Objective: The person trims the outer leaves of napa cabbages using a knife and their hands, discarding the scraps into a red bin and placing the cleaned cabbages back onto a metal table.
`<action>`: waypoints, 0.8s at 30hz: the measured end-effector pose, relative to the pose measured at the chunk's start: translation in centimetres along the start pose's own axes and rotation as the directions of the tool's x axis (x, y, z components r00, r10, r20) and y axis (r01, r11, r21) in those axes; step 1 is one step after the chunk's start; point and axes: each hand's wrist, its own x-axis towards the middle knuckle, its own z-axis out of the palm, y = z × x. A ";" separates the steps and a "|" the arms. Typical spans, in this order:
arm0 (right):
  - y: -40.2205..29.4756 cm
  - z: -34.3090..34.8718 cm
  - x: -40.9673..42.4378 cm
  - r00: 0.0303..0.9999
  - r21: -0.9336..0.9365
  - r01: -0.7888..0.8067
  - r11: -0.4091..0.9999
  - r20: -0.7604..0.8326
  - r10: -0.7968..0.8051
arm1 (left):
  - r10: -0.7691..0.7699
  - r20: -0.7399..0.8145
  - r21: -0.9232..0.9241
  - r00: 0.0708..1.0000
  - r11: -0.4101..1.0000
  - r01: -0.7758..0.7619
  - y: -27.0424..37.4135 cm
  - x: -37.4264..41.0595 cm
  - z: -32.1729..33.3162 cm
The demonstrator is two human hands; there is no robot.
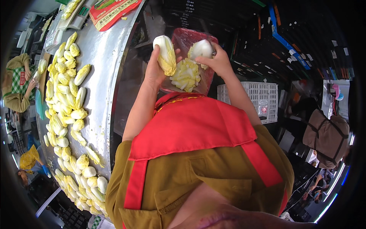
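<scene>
A small napa cabbage (165,54) stands upright in my left hand (155,64), its white base up and its yellow leaf tips down. My right hand (218,61) is closed on a blurred, pale piece of napa cabbage (201,50); a small dark metallic part shows by its fingers, too unclear to name. Both hands are above a red plastic basket (211,37) lined with clear film. Loose yellow and white cabbage leaves (186,75) lie in it, between and below my hands.
A metal table (98,57) at the left bears a long row of napa cabbages (64,94) and a red printed bag (111,13). A white plastic crate (257,88) stands at the right, near stacked dark crates (303,34). Other people are at both sides.
</scene>
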 end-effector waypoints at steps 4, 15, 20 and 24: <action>-0.1 0.7 -0.3 0.940 0.197 -0.317 0.928 0.197 0.279 | 0.037 -0.023 0.138 0.999 0.990 -0.033 -0.9 0.5 -0.8; -5.9 2.9 -0.8 0.868 0.548 -0.470 0.692 0.430 0.250 | 0.134 0.155 0.233 0.979 0.958 -0.168 -1.1 -0.6 0.9; -6.8 3.4 -1.0 0.907 0.533 -0.400 0.745 0.348 0.238 | 0.153 0.193 0.273 0.969 0.940 -0.203 -1.0 -0.4 0.5; -6.6 2.4 -1.0 0.885 0.685 -0.454 0.570 0.421 0.200 | 0.150 0.168 0.292 0.974 0.936 -0.194 -0.8 -0.7 1.1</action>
